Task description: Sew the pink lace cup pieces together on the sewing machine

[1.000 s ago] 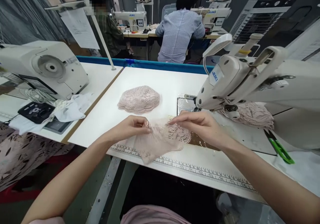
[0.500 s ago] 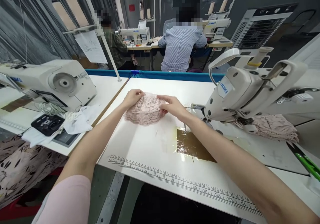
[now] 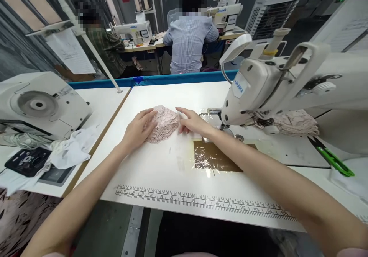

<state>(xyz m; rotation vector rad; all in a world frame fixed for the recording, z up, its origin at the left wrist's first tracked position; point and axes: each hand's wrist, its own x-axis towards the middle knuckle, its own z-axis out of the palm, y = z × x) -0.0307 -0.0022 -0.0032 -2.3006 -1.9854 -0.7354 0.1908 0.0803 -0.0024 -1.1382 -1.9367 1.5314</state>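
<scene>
A pale pink lace piece (image 3: 164, 126) with a scalloped edge lies on the white sewing table (image 3: 155, 165). My left hand (image 3: 139, 130) rests on its left side, fingers stretched out over the lace. At the right edge of the piece is my right hand (image 3: 192, 122), its index finger extended and the other fingers loosely bent. Nothing shows between its fingers; whether it touches the lace I cannot tell. Just to the right stands a JUKI sewing machine (image 3: 244, 84), and more pink lace (image 3: 296, 123) lies beneath its arm.
Green-handled scissors (image 3: 335, 159) lie at the right. Brown tape (image 3: 215, 159) covers part of the table, and a printed ruler (image 3: 201, 203) follows the front edge. Another machine (image 3: 43, 103) and white cloth (image 3: 70, 146) are at the left. Two people sit at machines behind.
My left hand has gone from pinching the lace's top edge to lying flat on its left side. My right hand has loosened from the right edge. The view has shifted right.
</scene>
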